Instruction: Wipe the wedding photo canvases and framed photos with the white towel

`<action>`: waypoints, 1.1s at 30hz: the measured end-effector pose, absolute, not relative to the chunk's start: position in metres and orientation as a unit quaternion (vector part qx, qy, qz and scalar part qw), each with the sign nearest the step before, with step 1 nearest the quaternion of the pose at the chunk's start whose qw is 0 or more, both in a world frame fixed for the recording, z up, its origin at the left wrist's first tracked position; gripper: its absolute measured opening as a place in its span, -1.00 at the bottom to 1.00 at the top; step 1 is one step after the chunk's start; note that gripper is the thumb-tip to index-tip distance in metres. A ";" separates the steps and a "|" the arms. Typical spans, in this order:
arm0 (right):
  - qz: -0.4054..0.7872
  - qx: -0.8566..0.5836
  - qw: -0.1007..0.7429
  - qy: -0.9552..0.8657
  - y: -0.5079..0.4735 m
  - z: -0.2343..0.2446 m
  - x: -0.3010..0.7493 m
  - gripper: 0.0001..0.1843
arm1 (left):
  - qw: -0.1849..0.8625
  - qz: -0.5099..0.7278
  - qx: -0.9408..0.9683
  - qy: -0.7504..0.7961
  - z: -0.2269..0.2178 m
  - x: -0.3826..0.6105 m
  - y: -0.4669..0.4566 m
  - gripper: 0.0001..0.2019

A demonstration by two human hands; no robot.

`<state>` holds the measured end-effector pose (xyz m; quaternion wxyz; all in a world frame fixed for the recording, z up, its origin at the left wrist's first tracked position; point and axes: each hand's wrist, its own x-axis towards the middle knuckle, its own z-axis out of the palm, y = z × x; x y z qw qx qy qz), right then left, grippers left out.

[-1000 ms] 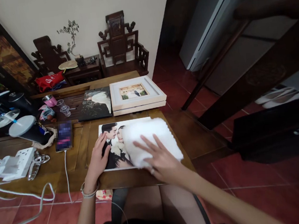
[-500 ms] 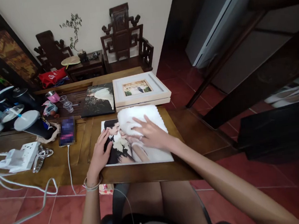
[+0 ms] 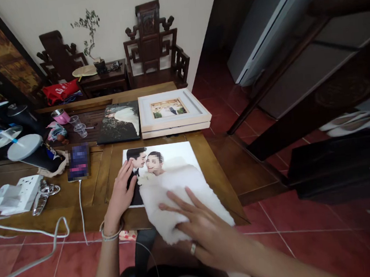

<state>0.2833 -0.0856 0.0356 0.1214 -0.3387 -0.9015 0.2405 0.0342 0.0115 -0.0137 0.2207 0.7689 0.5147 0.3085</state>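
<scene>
A photo print of a couple lies flat on the wooden table near its front edge. My left hand rests on the print's left edge, fingers stretched out and holding nothing. Under my right hand is a fluffy white cloth, which covers the lower right part of the print and hangs over the table's front edge. The right fingers are partly spread across the cloth, and the hand holds it near its front edge.
Behind the print stand stacked white picture frames and a dark photo panel. To the left are a phone on a cable, a power strip, a lidded cup and small clear cups.
My right hand has drawn the white cloth toward me, from the print's upper right down over the front edge. The faces on the print now show. My left hand stays in place.
</scene>
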 end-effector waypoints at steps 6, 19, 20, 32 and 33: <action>0.179 -0.397 0.148 -0.888 0.010 0.029 0.268 -0.62 | 0.230 0.322 0.765 0.507 -0.016 0.033 0.013 -0.55; 0.200 -0.339 0.143 -0.908 -0.078 0.022 0.254 -0.75 | 0.248 0.324 0.754 0.514 -0.015 0.033 0.011 -0.56; 0.221 -0.319 0.144 -0.910 -0.083 0.026 0.259 -0.74 | 0.248 0.329 0.755 0.510 -0.016 0.033 0.011 -0.56; 0.143 -0.439 0.121 -0.879 0.001 0.023 0.234 -0.63 | 0.225 0.423 0.713 0.511 -0.006 0.036 0.007 -0.56; 0.143 -0.416 0.116 -0.890 -0.005 0.021 0.227 -0.65 | 0.230 0.448 0.697 0.510 -0.004 0.036 0.006 -0.56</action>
